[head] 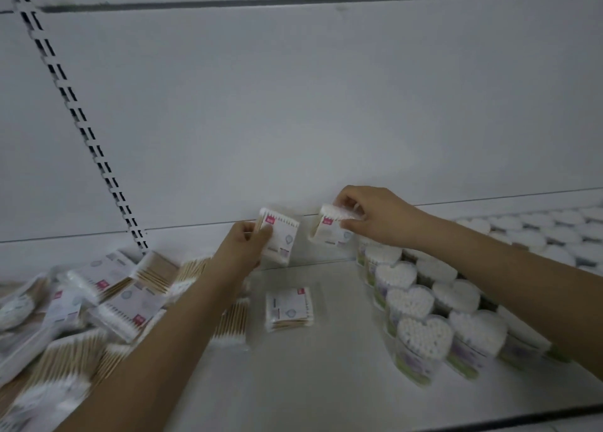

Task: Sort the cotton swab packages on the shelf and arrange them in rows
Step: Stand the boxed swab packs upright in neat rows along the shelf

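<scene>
My left hand (243, 245) pinches a flat cotton swab package (282, 239) with a pink label, holding it upright near the shelf's back wall. My right hand (372, 216) grips a second swab package (329, 231) by its top edge, just right of the first and apart from it. A third flat package (288, 309) lies on the white shelf (310, 382) below both hands. A jumbled pile of the same wooden-stick swab packages (98, 301) fills the shelf's left side.
Heart-shaped clear boxes of cotton swabs (424, 330) stand in rows on the right, with round white lids (554, 232) behind them. The white back panel (293, 121) rises behind, with a slotted upright (81, 121) at left. A dark front edge (522, 415) bounds the shelf.
</scene>
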Demonstrator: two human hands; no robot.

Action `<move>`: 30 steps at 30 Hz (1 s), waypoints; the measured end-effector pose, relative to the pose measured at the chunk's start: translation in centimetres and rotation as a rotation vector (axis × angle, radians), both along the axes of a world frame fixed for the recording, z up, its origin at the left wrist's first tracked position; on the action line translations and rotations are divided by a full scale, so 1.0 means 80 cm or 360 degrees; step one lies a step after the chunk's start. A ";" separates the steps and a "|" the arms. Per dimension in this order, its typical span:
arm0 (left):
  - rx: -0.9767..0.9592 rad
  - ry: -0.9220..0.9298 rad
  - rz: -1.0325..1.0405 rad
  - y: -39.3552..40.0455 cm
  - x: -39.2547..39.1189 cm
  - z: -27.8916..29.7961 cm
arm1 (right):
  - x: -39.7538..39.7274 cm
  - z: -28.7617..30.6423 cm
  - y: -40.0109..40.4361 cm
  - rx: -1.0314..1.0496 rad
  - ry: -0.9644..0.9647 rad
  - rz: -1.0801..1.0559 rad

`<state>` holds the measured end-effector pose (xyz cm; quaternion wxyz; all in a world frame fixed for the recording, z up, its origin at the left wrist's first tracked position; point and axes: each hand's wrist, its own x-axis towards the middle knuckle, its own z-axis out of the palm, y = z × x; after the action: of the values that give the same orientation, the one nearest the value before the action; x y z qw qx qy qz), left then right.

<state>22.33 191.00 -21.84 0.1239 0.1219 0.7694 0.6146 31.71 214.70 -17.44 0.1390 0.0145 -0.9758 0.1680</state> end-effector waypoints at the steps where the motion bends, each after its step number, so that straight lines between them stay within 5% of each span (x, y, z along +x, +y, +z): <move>1: -0.0166 0.0144 0.0052 0.005 0.003 -0.008 | -0.004 -0.005 0.001 0.0014 0.0007 0.0004; 9: -0.0358 0.0359 0.0164 0.017 -0.001 -0.043 | -0.026 -0.028 0.003 0.0541 0.0151 0.0072; 14: -0.0747 0.0603 0.0163 0.026 0.005 -0.049 | -0.030 -0.030 0.008 0.0757 0.0131 0.0086; 30: -0.1046 0.0611 -0.0124 0.030 -0.010 -0.052 | -0.021 -0.046 0.010 0.0770 0.0100 0.0149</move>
<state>21.49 193.39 -26.01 0.0332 0.2176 0.9294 0.2961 30.00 215.50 -21.12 0.1538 0.0976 -0.9811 -0.0647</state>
